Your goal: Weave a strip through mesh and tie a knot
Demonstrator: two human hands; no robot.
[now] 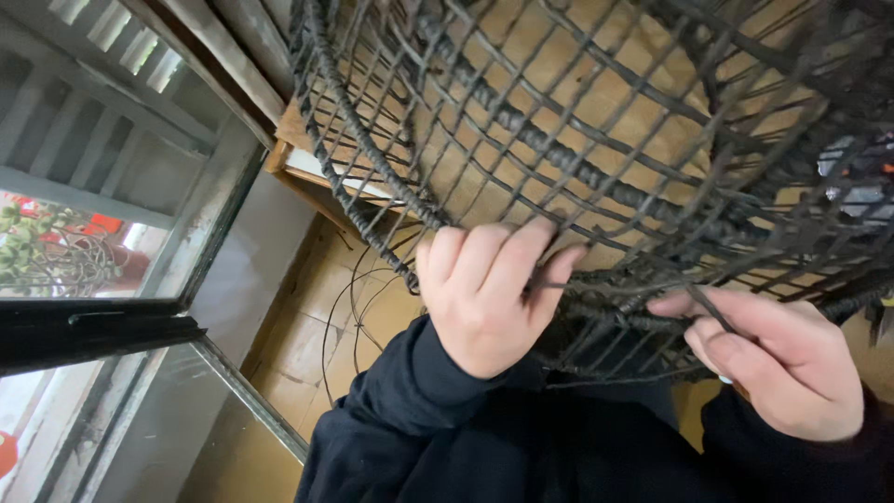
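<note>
Up close, the left hand is curled shut on the lower edge of a dark woven basket frame, its fingers hooked through the open lattice and closed around one of the strands. The right hand sits further along the same edge, thumb and forefinger pinched on a thin dark strand that runs across the weave.

To my eye the work in hand is lacing that strand through the lattice, and doing it well likely means holding the frame steady with the left hand while the right draws the strand snug, flat against the thicker wrapped ribs, without letting it twist or slacken between crossings.

The frame fills most of the view above both hands, tilted toward the camera, its lower edge resting right in the two grips. The pinched strand lies between the hands, nearer the right one. A few loose thin strands hang below the frame toward the tiled floor. Dark sleeves cover both forearms. A glass window stands to the left, well apart from the work.
</note>
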